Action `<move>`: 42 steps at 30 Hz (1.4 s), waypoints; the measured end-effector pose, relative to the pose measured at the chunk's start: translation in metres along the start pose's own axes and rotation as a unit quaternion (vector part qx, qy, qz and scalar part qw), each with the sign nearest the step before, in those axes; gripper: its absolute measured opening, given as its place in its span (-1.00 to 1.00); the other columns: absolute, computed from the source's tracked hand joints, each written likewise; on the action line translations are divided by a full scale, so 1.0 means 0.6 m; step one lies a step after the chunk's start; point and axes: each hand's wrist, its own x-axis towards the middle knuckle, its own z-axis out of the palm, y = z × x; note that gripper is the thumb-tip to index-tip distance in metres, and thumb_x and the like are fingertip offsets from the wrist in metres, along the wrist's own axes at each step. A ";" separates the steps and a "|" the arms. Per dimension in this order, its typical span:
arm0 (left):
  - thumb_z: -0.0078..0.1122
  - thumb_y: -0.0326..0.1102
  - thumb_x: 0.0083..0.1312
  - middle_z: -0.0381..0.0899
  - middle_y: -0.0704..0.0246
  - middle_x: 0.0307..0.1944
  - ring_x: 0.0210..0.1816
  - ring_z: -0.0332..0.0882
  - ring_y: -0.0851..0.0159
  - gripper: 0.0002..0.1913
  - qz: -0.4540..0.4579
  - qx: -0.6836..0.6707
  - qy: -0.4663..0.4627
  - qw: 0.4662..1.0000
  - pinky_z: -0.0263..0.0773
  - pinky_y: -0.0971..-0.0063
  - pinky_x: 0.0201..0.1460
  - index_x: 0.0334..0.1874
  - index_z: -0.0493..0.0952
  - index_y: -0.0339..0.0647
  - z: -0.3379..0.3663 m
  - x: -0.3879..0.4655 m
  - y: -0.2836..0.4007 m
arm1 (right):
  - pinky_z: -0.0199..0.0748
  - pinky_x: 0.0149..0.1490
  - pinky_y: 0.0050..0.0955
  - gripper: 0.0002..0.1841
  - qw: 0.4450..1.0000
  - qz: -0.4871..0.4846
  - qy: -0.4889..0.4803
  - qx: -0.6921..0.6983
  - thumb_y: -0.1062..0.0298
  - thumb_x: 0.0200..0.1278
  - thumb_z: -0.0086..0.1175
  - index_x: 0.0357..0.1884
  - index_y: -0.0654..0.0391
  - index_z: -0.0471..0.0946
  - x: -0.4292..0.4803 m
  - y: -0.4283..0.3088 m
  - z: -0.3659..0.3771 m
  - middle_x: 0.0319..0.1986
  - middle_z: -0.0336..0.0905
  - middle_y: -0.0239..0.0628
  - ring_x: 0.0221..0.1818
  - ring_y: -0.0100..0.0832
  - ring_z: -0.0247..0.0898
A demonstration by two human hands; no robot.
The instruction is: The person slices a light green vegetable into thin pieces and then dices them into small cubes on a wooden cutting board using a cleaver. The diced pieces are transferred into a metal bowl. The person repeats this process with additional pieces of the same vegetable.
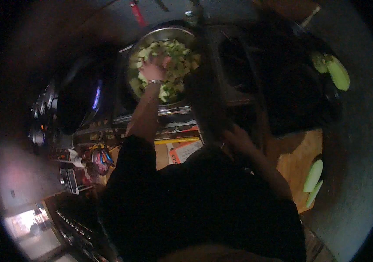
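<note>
A large metal pot (160,30) full of chopped pale-green squash (175,67) stands before me. My left hand (152,70), with a band at the wrist, reaches down among the pieces. Its fingers are blurred, and whether they grip any piece is hidden. A long dark flat object (206,98) rises beside the pot and covers its right side; it is too dark to name. My right hand (237,139) is closed at the near end of this object, partly in shadow.
To the right, cut squash (338,73) lies by a dark surface (301,95). Two more squash pieces (313,177) rest on a wooden board (293,163). Left of me are a dark pan-like object (75,98) and a bowl of colourful items (102,161). Printed paper (185,151) lies below the pot.
</note>
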 end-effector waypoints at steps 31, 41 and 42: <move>0.38 0.17 -0.31 0.04 0.14 0.31 0.29 -0.01 -0.09 0.06 0.869 0.005 -0.251 0.426 0.02 0.01 0.26 0.29 0.12 -0.14 -0.088 -0.765 0.836 | 0.32 -0.45 -0.34 -0.82 0.637 0.126 0.760 0.031 0.41 0.19 -0.02 -0.19 0.26 0.41 -0.733 0.336 0.109 -0.63 0.45 -0.08 -0.57 -0.20 0.44; 0.14 -0.05 0.05 0.34 0.22 0.10 0.16 0.23 0.00 -0.50 0.791 -0.306 -0.257 0.463 0.18 0.07 0.17 0.04 0.41 -0.08 -0.049 -0.743 0.580 | 0.40 -0.30 0.02 -0.79 0.821 0.363 0.368 -0.241 0.35 0.26 -0.23 -0.16 0.26 0.25 -0.686 0.208 -0.037 -0.49 0.50 0.13 -0.37 0.09 0.48; 0.14 -0.09 0.07 0.37 0.22 0.08 0.14 0.25 0.01 -0.55 0.781 -0.331 -0.260 0.461 0.19 0.10 0.17 0.01 0.44 -0.09 -0.042 -0.741 0.571 | 0.40 -0.30 0.02 -0.79 0.823 0.377 0.357 -0.231 0.35 0.25 -0.23 -0.15 0.26 0.24 -0.681 0.209 -0.036 -0.48 0.50 0.13 -0.37 0.10 0.47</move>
